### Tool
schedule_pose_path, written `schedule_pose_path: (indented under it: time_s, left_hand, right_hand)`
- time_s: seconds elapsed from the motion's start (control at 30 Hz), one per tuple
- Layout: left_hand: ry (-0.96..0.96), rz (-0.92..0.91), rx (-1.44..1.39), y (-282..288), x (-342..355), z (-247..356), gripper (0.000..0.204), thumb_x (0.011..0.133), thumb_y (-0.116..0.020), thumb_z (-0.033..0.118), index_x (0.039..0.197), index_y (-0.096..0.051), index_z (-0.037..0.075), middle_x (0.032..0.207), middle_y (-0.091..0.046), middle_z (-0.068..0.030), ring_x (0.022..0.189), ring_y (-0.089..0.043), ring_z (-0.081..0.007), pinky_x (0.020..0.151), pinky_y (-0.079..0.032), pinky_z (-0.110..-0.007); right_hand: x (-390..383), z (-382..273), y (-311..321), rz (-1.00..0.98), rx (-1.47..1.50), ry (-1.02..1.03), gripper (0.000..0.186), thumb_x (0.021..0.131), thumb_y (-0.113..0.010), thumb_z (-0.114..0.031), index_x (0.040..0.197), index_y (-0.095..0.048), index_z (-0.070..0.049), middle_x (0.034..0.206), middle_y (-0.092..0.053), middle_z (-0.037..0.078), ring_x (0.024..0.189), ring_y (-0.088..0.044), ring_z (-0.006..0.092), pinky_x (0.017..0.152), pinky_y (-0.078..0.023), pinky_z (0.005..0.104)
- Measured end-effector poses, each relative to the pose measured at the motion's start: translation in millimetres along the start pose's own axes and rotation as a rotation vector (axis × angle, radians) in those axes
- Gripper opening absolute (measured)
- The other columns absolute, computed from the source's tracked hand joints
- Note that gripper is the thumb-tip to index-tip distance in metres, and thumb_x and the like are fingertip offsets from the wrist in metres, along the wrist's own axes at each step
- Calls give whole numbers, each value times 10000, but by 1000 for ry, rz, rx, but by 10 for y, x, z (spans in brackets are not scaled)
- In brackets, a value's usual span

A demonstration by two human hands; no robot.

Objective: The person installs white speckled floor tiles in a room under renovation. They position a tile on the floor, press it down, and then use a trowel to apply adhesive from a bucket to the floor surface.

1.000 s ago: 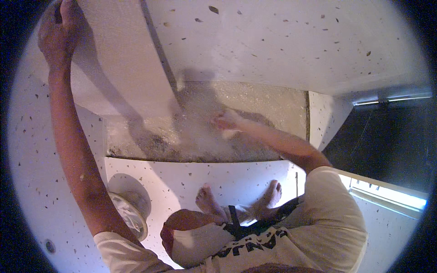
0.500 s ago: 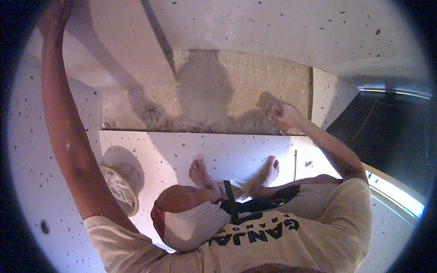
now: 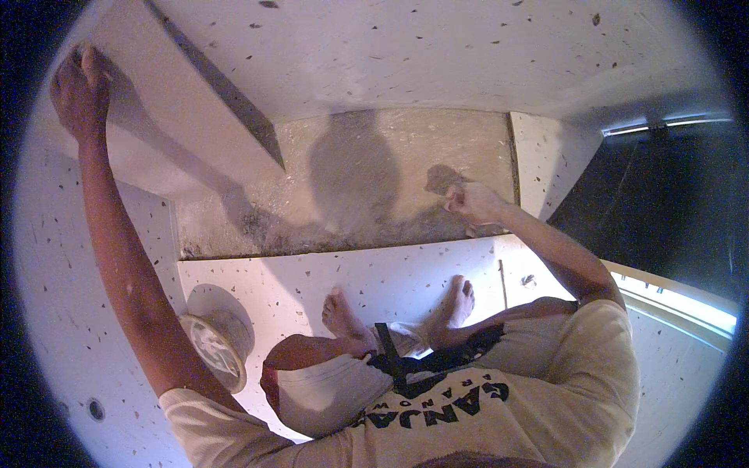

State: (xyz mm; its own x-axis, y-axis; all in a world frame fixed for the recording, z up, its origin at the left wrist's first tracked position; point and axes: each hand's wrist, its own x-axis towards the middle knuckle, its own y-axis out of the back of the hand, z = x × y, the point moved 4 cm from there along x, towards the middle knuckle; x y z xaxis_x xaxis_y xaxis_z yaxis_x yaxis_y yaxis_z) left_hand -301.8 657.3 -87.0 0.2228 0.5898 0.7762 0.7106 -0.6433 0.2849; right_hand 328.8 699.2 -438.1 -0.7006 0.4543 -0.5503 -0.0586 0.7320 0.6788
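The left hand (image 3: 78,90) reaches up at far left, fingers curled over the top edge of a tilted white speckled slab (image 3: 168,117), gripping it. Below sits a pale bucket (image 3: 218,347) on the white floor, near the bare feet (image 3: 347,312). In the middle lies a rough, wet grey patch (image 3: 374,187). At right, the right hand (image 3: 472,201) hovers at that patch's lower edge, its grip narrow, closed into a loose fist; I cannot tell what it holds.

One head-worn fisheye view looks steeply down, close over the person's own body.
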Motion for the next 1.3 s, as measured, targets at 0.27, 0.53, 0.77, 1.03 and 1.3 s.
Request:
schedule_pose_path:
  time_s: [0.27,0.53,0.77,1.03,1.3]
  left_hand:
    - [-73,-391,-249,316,72,209,386,884,-529,391,1057,-629,61,1040,-629,-136,992,-565,-309,890,-422,-388]
    - [-195,-1129,-1212,3035,259,1954,375,873,-538,382,1035,-636,59,1016,-634,-123,961,-571,-292,855,-429,-381]
    - [-506,-1721,-1556,5070,1529,1698,365,864,-545,374,1016,-643,57,995,-637,-112,933,-577,-277,825,-436,-375]
    - [-625,-1909,-1619,5665,1945,1112,354,853,-554,364,994,-651,55,971,-641,-99,902,-583,-261,791,-443,-368]
    - [-1031,-1991,-1469,6103,1865,771,343,843,-562,355,973,-659,53,947,-646,-86,870,-589,-244,757,-450,-361]
  right_hand:
    - [-1321,-19,846,164,176,-152,249,808,-533,-270,934,-611,-70,831,-631,194,793,-612,331,703,-476,430]
    - [-3978,-610,1189,7,237,-328,277,745,-611,-210,965,-642,-45,669,-673,77,627,-663,174,612,-516,334]
    - [-5942,-1181,810,-9,822,-775,237,775,-535,-223,645,-667,-74,589,-640,56,504,-612,166,464,-483,338]
    - [-7163,-2200,421,240,642,-960,163,704,-550,-182,601,-658,-115,543,-618,40,454,-589,165,420,-467,322]
    - [-7293,-3603,-352,209,1169,-1132,180,720,-563,-206,662,-686,-87,618,-653,47,518,-609,156,465,-485,309]
